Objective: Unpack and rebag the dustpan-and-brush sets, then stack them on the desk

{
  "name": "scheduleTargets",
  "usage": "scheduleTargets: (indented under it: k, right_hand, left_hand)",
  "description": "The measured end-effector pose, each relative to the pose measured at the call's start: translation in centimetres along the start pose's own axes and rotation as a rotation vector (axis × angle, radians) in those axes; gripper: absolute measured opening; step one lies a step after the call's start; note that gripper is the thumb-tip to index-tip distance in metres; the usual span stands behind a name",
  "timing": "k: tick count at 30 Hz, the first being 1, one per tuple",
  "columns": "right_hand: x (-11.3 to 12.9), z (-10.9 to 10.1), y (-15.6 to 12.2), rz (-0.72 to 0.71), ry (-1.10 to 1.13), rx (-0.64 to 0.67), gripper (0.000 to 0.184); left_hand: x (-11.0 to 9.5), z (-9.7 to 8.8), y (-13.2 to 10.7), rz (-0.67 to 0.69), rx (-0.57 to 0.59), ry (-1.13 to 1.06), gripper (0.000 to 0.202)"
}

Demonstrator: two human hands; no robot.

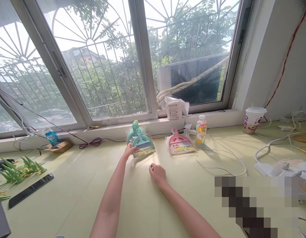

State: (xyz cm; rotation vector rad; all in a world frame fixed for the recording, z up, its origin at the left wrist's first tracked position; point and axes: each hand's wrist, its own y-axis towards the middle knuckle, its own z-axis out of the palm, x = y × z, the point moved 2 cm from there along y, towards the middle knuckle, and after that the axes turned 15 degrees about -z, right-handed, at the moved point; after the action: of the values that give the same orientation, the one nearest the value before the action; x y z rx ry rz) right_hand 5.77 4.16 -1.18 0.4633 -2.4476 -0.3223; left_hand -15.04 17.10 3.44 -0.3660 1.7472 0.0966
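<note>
At the left edge of a green dustpan and brush set (143,145) in clear wrapping, my left hand (129,150) is closed, its thumb over the front. More green dustpans (135,126) stand right behind that set, leaning near the window ledge. My right hand (157,173) lies on the table just in front, fingers curled in, with nothing visible in it. A pink dustpan and brush set (180,145), wrapped as well, stands to the right, apart from both hands.
A drink bottle (200,130) stands beside the pink set, with a white cable (229,168) near it. Further right is a lidded cup (253,120). On the left are a phone (31,190), green plastic pieces (21,170) and a small carton (59,146).
</note>
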Motion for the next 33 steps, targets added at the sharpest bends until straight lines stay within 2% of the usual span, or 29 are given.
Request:
scheduleTargets:
  k: [2, 5, 7, 9, 13, 15, 17, 21, 24, 29, 33]
  right_hand:
    - [0.2, -0.7, -0.3, -0.092, 0.060, -0.153, 0.028]
    - [0.8, -1.8, -1.0, -0.328, 0.046, -0.385, 0.027]
    - [1.3, -2.1, -1.5, -0.432, -0.006, -0.378, 0.026]
    - [1.5, -2.1, -2.0, -0.450, -0.057, -0.303, 0.028]
    - [1.3, -2.2, -2.7, -0.375, -0.075, -0.224, 0.033]
    - [0.8, -2.4, -2.8, -0.299, 0.010, -0.222, 0.035]
    - [0.0, -2.5, -2.6, -0.186, 0.193, -0.241, 0.039]
    - [-2.4, -2.6, -2.1, 0.021, 0.691, -0.314, 0.037]
    - [-3.9, -2.8, -2.2, 0.073, 0.904, -0.381, 0.039]
    - [-5.0, -3.8, -2.8, 0.126, 0.975, -0.523, 0.041]
    - [-4.7, -4.4, -3.0, 0.115, 0.993, -0.596, 0.037]
  left_hand:
    - [0.4, 0.7, -2.2, -0.103, 0.048, -0.011, 0.044]
    - [1.4, 1.5, -6.1, -0.127, 0.113, -0.085, 0.044]
    - [2.3, 2.0, -8.8, -0.112, 0.169, -0.129, 0.044]
    - [3.3, 2.3, -11.2, -0.089, 0.200, -0.188, 0.044]
    - [4.6, 2.6, -14.2, -0.074, 0.106, -0.380, 0.044]
    - [4.8, 3.0, -14.9, -0.088, 0.055, -0.465, 0.042]
    - [4.9, 3.7, -15.3, -0.100, 0.050, -0.526, 0.040]
    - [4.8, 5.2, -15.7, -0.105, 0.125, -0.567, 0.039]
    - [5.0, 6.1, -16.0, -0.112, 0.219, -0.503, 0.044]
    - [5.0, 6.2, -16.7, -0.076, 0.327, -0.397, 0.072]
    - [4.2, 6.0, -17.6, -0.033, 0.384, -0.338, 0.065]
